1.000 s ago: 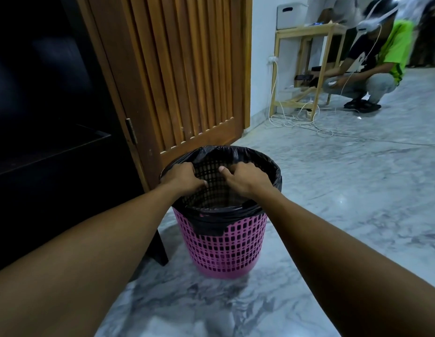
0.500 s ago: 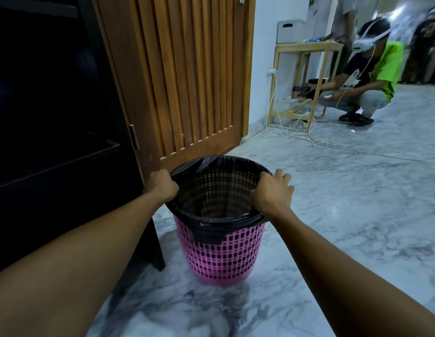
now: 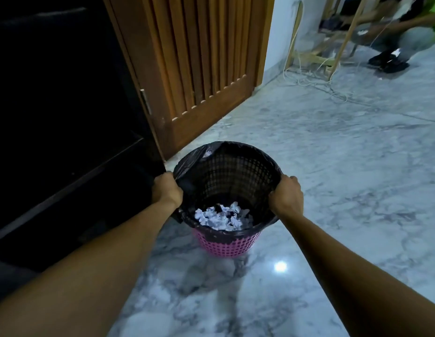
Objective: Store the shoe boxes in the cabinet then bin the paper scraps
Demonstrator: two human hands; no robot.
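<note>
Marble floor (image 3: 333, 166) carries a pink bin (image 3: 227, 246) with a black liner (image 3: 236, 152). The left hand (image 3: 166, 190) and the right hand (image 3: 287, 197) grip its rim on opposite sides, fingers curled over the edge. White paper scraps (image 3: 222, 218) lie at the bottom inside. Behind stand a dark cabinet (image 3: 53, 105) and a slatted wooden door (image 3: 199, 57); far off a person (image 3: 406, 32) crouches.

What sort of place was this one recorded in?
Probably an indoor room in a home or office: marble floor, slatted wooden door, and a pink waste bin beside a dark cabinet.
</note>
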